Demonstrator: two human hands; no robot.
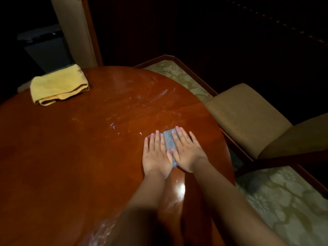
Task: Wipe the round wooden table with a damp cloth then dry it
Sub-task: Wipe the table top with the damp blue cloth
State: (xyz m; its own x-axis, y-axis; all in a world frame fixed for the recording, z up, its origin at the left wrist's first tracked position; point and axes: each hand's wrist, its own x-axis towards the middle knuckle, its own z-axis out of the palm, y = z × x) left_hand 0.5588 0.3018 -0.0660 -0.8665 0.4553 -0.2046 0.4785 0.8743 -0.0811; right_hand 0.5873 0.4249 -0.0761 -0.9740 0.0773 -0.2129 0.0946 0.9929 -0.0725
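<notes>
Two hands in view, both flat, fingers straight and together, palms down. Left hand (156, 153) and right hand (186, 150) lie side by side, thumbs nearly touching, both pressing on one blue-grey cloth (169, 142). The cloth sits under and between the hands, only a strip showing between them plus a bit past the fingertips. It lies on the right part of the tabletop (71, 148), near the right edge. One tabletop: round, reddish-brown, glossy wood. Wet streaks (150, 100) and smears show on the far-right area beyond the hands, and more wet sheen near the bottom between the forearms. One yellow cloth (58, 86), folded, rests at the far-left edge of the tabletop, well apart from the hands, untouched. Two chairs: one tan upholstered chair (248, 118) to the right, just beside the tabletop edge; one chair back (74, 32) standing at the far side, behind the yellow cloth. Patterned pale carpet (284, 210) shows on the right, with a dark wooden border strip. Background is dark, details cannot be told.
</notes>
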